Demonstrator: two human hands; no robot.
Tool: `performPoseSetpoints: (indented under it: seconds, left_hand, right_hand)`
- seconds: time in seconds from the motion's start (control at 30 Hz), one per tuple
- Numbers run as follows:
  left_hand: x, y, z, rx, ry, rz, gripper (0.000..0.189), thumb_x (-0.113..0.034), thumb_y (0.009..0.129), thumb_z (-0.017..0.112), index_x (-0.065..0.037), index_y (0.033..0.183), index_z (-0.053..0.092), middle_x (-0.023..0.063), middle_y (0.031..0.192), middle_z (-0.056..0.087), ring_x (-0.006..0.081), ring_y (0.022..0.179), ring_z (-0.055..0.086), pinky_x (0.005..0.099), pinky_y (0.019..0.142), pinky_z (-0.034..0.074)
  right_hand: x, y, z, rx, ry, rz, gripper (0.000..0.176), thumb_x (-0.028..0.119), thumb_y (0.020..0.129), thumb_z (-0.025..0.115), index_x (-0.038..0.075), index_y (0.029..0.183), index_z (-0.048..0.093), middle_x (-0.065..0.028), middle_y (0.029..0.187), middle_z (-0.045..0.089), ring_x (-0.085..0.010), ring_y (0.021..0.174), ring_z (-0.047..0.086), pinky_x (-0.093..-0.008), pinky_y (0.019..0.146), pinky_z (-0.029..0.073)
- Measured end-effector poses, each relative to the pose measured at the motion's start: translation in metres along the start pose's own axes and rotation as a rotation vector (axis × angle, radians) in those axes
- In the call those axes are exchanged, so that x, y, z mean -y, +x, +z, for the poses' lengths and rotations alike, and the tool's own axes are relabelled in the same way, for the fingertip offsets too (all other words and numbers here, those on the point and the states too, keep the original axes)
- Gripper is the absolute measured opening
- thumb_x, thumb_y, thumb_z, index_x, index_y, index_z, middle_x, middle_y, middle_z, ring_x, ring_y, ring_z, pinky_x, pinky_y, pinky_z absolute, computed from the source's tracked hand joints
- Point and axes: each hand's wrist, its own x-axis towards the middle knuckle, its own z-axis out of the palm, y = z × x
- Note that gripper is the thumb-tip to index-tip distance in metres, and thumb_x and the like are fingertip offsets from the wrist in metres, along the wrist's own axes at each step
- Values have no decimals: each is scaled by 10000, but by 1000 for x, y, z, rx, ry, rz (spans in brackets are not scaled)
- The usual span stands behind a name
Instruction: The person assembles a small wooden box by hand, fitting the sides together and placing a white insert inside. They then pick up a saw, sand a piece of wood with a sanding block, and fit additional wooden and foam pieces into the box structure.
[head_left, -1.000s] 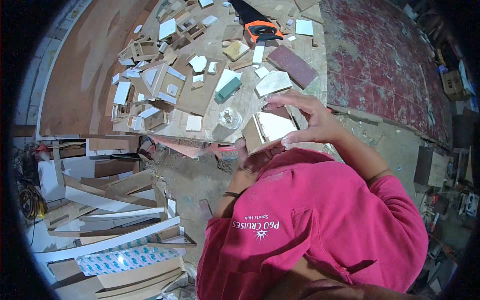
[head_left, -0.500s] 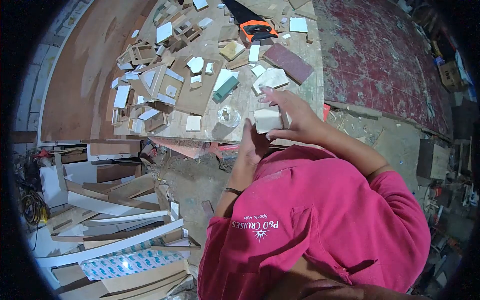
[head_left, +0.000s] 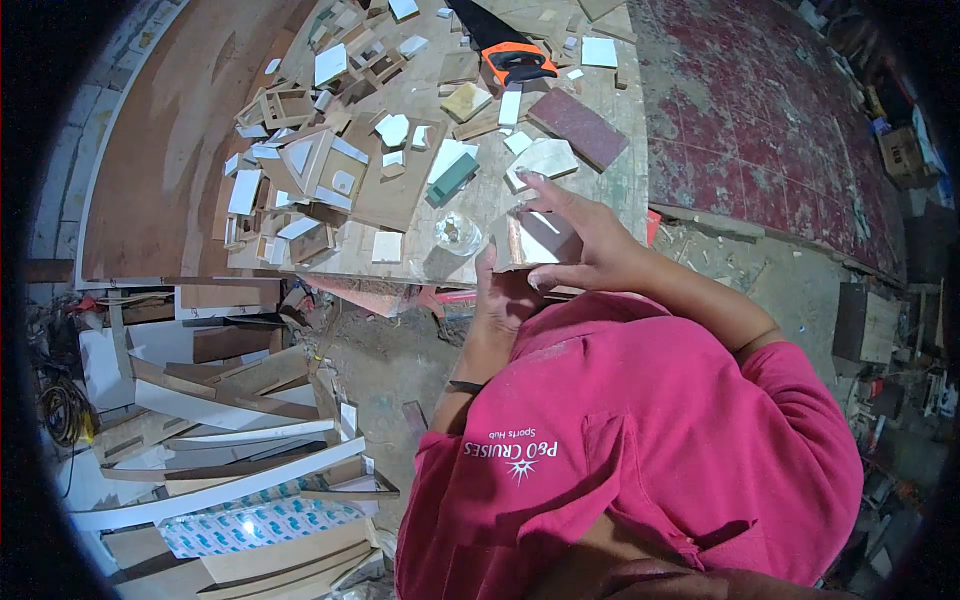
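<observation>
At the table's near edge I hold a small block-like wooden piece [head_left: 548, 238] with a white face and a brown strip along its left edge. My left hand [head_left: 508, 290] grips it from the lower left, its fingers partly hidden beneath. My right hand [head_left: 590, 235] is curved around its right side, thumb below and fingers above. Just beyond lies an angular white-faced piece [head_left: 545, 160]. A clear round container [head_left: 456, 233] stands left of my hands, near a green block [head_left: 452, 178] and a small white square [head_left: 387, 247].
An orange-handled handsaw [head_left: 520, 62] and a dark red rectangular board [head_left: 578, 128] lie farther back on the worktable [head_left: 420, 262]. Several wood offcuts and small frames [head_left: 320, 170] crowd its left side. Long boards [head_left: 250, 490] are piled on the floor at lower left.
The wooden piece has turned in my hands; its white face with the brown edge strip now shows, where a pale side showed before. Both hands stay in nearly the same place.
</observation>
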Motion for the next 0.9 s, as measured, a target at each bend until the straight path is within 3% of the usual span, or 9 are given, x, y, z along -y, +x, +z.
performPoseSetpoints:
  seconds: [0.13,0.4,0.57,0.63,0.7,0.73,0.77,0.83,0.9]
  left_hand:
    - [5,5,-10,112,-114,-24,734,-615,780,503,-97,1290,400,155,1214,498,296,1043,555,430,860,498]
    - [8,3,-8,135,-223,-38,683,-580,806,492,-102,1287,410,158,1211,504,309,1038,557,457,856,494]
    - [8,5,-12,144,-193,-8,708,-559,792,527,-104,1314,376,162,1239,478,313,1077,534,462,875,481]
    - [3,5,6,233,15,108,865,-490,715,661,-105,1380,265,166,1258,449,306,1112,510,436,909,463]
    - [-9,1,28,218,147,212,974,-419,651,729,-100,1401,195,164,1261,436,300,1126,497,421,927,447]
    - [-14,0,34,200,279,316,1100,-347,588,797,-95,1422,125,163,1264,424,293,1139,483,406,946,431]
    - [-15,1,33,199,278,316,1100,-347,588,797,-95,1422,125,163,1264,424,293,1139,483,406,946,431]
    - [-16,3,31,203,506,544,1225,-220,496,843,-80,1428,59,157,1275,400,285,1157,459,394,965,406]
    - [-16,3,28,200,587,606,1220,-199,492,837,-71,1424,61,151,1292,373,279,1189,421,394,985,383]
  right_hand:
    - [-1,1,-3,-12,-37,-4,928,231,647,777,77,1395,250,-202,1223,522,-357,1069,550,-389,901,426]
    - [-2,-1,-4,-35,-22,-18,889,281,673,748,111,1401,267,-203,1194,523,-350,1025,561,-409,874,432]
    - [-2,-2,-9,11,-8,43,937,326,636,768,102,1397,269,-201,1217,504,-344,1101,503,-408,917,397]
    - [-2,0,-14,53,-7,75,985,348,610,784,91,1401,256,-202,1261,472,-341,1146,469,-406,949,374]
    - [-2,2,-21,9,-40,-103,1098,393,558,809,55,1410,205,-196,1371,355,-331,1233,390,-390,1011,315]
    - [-9,-1,-20,34,27,-7,1230,424,476,849,52,1422,156,-166,1435,277,-318,1314,289,-392,1076,221]
    - [-11,-3,-20,35,28,-6,1230,424,476,849,52,1422,156,-166,1435,277,-318,1314,289,-392,1076,221]
    - [-14,-5,-21,59,239,97,1235,397,497,842,57,1431,109,-162,1449,248,-309,1322,278,-393,1081,215]
    - [-16,-7,-26,126,222,92,1217,355,528,828,57,1435,73,-178,1459,211,-312,1324,274,-393,1084,215]
